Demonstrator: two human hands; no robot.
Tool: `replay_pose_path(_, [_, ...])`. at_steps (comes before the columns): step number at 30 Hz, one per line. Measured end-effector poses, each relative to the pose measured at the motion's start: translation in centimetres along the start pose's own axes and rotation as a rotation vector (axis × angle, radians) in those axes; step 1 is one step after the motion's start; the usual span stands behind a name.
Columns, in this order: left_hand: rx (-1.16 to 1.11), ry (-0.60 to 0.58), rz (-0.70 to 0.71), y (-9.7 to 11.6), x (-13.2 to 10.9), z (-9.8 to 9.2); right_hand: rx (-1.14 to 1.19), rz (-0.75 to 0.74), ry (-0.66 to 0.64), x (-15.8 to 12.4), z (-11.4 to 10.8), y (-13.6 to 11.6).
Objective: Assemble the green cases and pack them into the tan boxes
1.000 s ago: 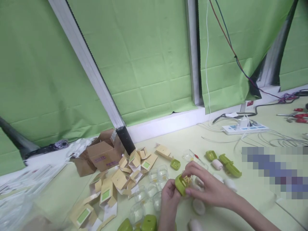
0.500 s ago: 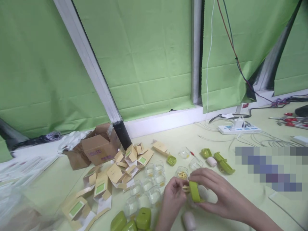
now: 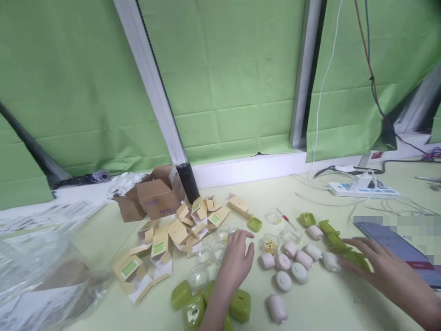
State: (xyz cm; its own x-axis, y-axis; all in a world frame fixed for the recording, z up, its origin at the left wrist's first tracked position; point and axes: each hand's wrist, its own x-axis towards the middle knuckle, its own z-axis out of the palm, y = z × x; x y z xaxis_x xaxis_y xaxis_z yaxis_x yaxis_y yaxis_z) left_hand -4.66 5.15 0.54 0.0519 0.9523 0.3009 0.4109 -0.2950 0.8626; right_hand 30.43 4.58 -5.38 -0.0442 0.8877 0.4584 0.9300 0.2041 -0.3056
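My left hand point(image 3: 237, 257) hovers over the clear plastic cups point(image 3: 200, 277), thumb and fingers apart, with nothing visible in it. Just below its wrist lie several shiny green plastic cases point(image 3: 240, 305). At the right, my right hand point(image 3: 382, 262) is slightly blurred, its fingers and thumb around a green plastic piece point(image 3: 357, 259) at the end of a row of similar green pieces point(image 3: 330, 230). Between the hands lie several pale pink and white rounded pieces point(image 3: 299, 272). A clear cup with yellow bits point(image 3: 270, 243) stands behind them.
Opened cardboard boxes point(image 3: 161, 243) are heaped at the left, before a brown carton point(image 3: 156, 197) and a black cylinder point(image 3: 188, 183). A red-tipped screwdriver point(image 3: 287, 219) lies at the back. A power strip point(image 3: 361, 189) with cables and a phone-like slab point(image 3: 399, 248) are at the right.
My hands have parted: the left moved to the clear cups, the right to the row of green pieces. The green case is gone from between them, showing the pale pieces. The view has shifted.
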Motion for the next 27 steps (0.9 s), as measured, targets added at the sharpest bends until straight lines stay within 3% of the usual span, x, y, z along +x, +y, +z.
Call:
replay_pose_path(5, [0.100,-0.007,0.073,-1.4,5.0,2.0,0.100,-0.361,-0.385,5.7,0.3,-10.2])
replay_pose_path(9, [0.161,-0.048,0.104,-1.7,7.6,3.5,0.069,-0.472,-0.459,8.7,2.7,-15.3])
replay_pose_path(12, [0.150,-0.068,0.116,-1.9,7.7,3.8,0.017,-0.499,-0.479,9.6,4.4,-16.2])
replay_pose_path(17, [0.011,-0.064,0.085,-1.5,6.4,2.5,0.010,-0.480,-0.481,9.4,5.5,-15.8])
replay_pose_path(27, [-0.699,-0.007,-0.191,1.3,1.0,1.6,0.449,-0.308,-0.368,9.3,4.4,-14.9])
